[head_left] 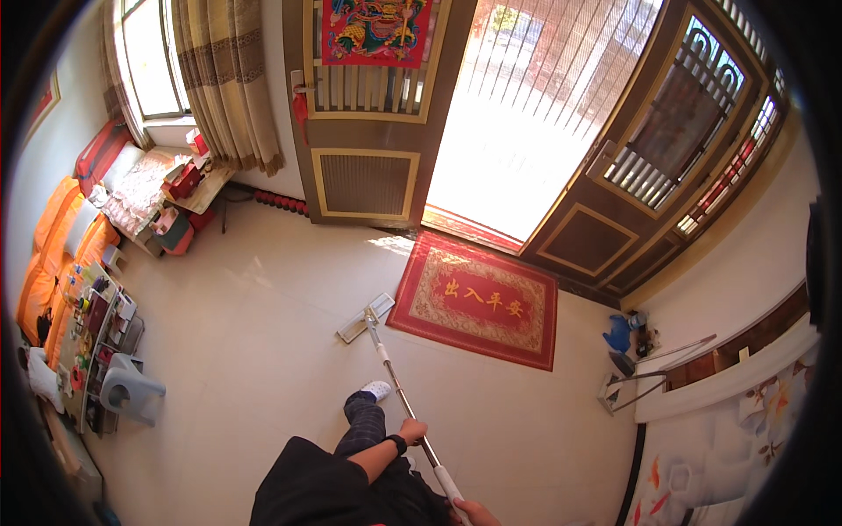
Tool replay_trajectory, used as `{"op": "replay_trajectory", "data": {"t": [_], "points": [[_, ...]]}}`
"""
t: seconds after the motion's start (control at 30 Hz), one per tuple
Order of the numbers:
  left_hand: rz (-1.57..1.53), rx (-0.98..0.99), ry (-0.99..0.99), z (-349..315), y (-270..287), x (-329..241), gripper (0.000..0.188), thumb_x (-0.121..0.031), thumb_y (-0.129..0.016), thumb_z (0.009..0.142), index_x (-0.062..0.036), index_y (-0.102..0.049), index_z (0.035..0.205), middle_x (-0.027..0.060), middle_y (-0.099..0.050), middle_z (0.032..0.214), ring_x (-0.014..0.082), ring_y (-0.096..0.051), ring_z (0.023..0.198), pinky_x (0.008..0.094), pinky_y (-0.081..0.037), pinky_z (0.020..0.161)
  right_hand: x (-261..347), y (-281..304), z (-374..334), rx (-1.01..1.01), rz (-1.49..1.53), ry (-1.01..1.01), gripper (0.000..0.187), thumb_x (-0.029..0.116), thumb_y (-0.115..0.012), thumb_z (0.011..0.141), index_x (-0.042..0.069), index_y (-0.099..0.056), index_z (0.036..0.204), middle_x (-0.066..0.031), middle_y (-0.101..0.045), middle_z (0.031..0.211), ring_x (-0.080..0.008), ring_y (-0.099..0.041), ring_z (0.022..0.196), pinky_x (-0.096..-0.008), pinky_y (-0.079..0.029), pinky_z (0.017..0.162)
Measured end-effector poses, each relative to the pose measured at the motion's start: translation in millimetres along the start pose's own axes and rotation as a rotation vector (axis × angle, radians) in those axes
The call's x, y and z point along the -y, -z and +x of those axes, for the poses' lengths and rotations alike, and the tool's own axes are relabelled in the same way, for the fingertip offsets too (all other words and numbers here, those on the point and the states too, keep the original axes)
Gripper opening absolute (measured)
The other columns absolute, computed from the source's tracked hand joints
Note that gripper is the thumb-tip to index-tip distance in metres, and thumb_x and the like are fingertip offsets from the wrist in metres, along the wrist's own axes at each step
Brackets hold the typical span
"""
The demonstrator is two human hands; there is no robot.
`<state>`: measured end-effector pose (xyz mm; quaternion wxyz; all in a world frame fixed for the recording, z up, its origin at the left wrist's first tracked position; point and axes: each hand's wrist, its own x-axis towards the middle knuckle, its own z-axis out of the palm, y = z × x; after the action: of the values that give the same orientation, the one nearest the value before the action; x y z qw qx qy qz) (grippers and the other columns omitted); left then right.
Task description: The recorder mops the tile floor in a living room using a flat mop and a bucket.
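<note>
A flat mop (396,386) with a silver and white pole slants across the floor in front of me. Its rectangular head (354,330) lies on the pale tiles, just beside the left edge of a red doormat (548,302). My left hand (412,430), with a black band on its wrist, is closed around the middle of the pole. Lower down, my right hand (476,514) grips the white upper section; the lower picture edge cuts it off in part. One of my feet, in a white shoe (377,390), stands left of the pole.
Beyond the doormat is an open doorway between brown door leaves (364,180). A grey plastic stool (132,390) and a cluttered low table (96,351) stand by an orange sofa (54,254) at left. At right are a blue bag (618,333) and a metal-framed object (614,390).
</note>
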<state>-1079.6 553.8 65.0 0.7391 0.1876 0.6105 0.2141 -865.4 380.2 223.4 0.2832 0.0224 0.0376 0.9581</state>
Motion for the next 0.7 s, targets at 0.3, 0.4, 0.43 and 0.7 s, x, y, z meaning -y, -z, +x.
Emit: {"op": "replay_trajectory", "data": {"t": [0.3,0.4,0.43,0.7], "points": [[0.299,-0.391,-0.053,53.3,42.3,-80.5,0.052,-0.022,-0.047,0.071,0.0189,-0.035,0.102,0.0329,-0.052,0.092,0.0393,-0.054,0.091,0.0384,-0.044,0.081,41.7,-47.2,140.3,-1.146,-0.45,-0.019,0.025,0.034,-0.042,0.087,0.012,-0.052,0.083,0.0061,-0.041,0.05,-0.0059,-0.035,0.034,-0.0185,-0.026,0.029],[0.307,-0.427,-0.15,83.4,62.9,-123.2,0.051,-0.021,-0.047,0.072,0.0191,-0.035,0.101,0.0327,-0.053,0.091,0.0397,-0.055,0.089,0.0392,-0.045,0.077,87.5,-44.9,185.8,-1.131,-0.4,-0.063,0.026,0.036,-0.043,0.087,0.011,-0.051,0.087,0.0045,-0.042,0.049,-0.0082,-0.037,0.034,-0.0195,-0.028,0.03],[0.294,-0.417,-0.13,83.9,66.6,-141.7,0.051,-0.021,-0.047,0.072,0.0191,-0.035,0.101,0.0327,-0.053,0.091,0.0397,-0.055,0.089,0.0392,-0.045,0.077,101.5,-49.4,198.4,-1.125,-0.384,-0.091,0.026,0.037,-0.042,0.087,0.012,-0.051,0.089,0.0041,-0.041,0.049,-0.0088,-0.036,0.034,-0.0188,-0.028,0.03],[0.145,-0.442,-0.183,164.1,151.2,-263.2,0.045,-0.019,-0.049,0.071,0.0179,-0.039,0.095,0.0329,-0.054,0.087,0.0388,-0.057,0.084,0.0393,-0.047,0.072,175.5,-83.3,365.0,-1.092,-0.317,-0.126,0.029,0.031,-0.042,0.088,0.004,-0.044,0.099,0.0003,-0.039,0.054,-0.0083,-0.031,0.036,-0.0212,-0.026,0.037]]}}
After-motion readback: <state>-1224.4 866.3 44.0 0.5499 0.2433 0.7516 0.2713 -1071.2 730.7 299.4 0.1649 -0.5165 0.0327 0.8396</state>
